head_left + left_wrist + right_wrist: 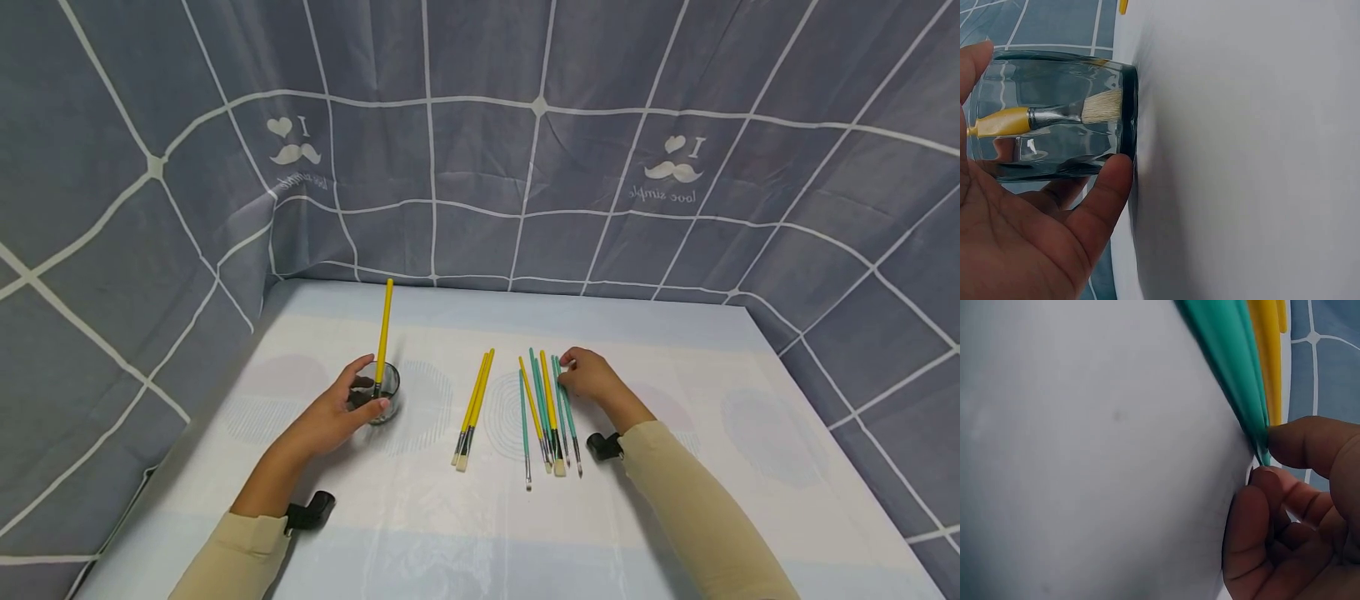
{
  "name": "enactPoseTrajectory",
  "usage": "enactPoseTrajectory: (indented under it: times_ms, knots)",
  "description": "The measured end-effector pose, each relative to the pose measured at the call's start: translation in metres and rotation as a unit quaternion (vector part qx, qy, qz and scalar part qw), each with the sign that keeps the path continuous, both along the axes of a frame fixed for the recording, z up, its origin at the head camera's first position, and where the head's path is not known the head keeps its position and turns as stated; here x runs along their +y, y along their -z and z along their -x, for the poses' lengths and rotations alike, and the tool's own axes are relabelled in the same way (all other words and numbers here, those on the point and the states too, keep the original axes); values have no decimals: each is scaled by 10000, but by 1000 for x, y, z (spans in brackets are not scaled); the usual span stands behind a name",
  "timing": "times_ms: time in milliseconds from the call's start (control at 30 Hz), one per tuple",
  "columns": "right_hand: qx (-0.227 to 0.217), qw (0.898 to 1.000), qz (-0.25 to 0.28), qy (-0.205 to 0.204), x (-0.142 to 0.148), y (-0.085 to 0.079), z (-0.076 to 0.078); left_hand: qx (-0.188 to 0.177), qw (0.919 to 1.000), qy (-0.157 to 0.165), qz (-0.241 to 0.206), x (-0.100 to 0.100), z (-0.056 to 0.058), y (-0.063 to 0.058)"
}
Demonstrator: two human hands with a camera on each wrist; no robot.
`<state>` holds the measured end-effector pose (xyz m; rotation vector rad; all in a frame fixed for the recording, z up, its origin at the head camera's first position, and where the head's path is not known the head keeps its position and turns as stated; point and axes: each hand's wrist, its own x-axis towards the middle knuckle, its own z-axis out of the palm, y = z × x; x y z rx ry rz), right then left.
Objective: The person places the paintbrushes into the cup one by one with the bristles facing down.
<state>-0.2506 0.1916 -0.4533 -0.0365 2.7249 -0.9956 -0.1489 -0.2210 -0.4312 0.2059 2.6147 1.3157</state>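
Note:
My left hand (330, 423) grips a clear drinking glass (392, 385) at the table's left side. Inside it one yellow-handled paintbrush (385, 329) leans, handle up; its pale flat bristles (1102, 106) rest near the glass bottom in the left wrist view. Over on the right, my right hand (594, 379) pinches the handle end of a green paintbrush (571, 421) between thumb and fingers. That brush lies at the right edge of a loose group of green and yellow paintbrushes, bristles toward me. Its bristle end is out of sight in the right wrist view.
Two yellow paintbrushes (477, 404) lie together between the glass and the larger group. A pale patterned cloth covers the table (465, 542). Grey curtains (480, 158) with white lines hang behind and on both sides.

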Motion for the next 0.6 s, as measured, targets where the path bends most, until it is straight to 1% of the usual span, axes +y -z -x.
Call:
enactPoseTrajectory:
  times_ms: [200, 367, 600]
  knots:
    - [75, 9999, -134, 46, -3, 1, -3, -11, 10000, 12, 35, 0, 0, 2]
    - [-12, 9999, 15, 138, -3, 2, -3, -79, 10000, -33, 37, 0, 0, 4]
    - [-152, 9995, 185, 213, -2, 0, 0, 3, 10000, -25, 14, -1, 0, 4]
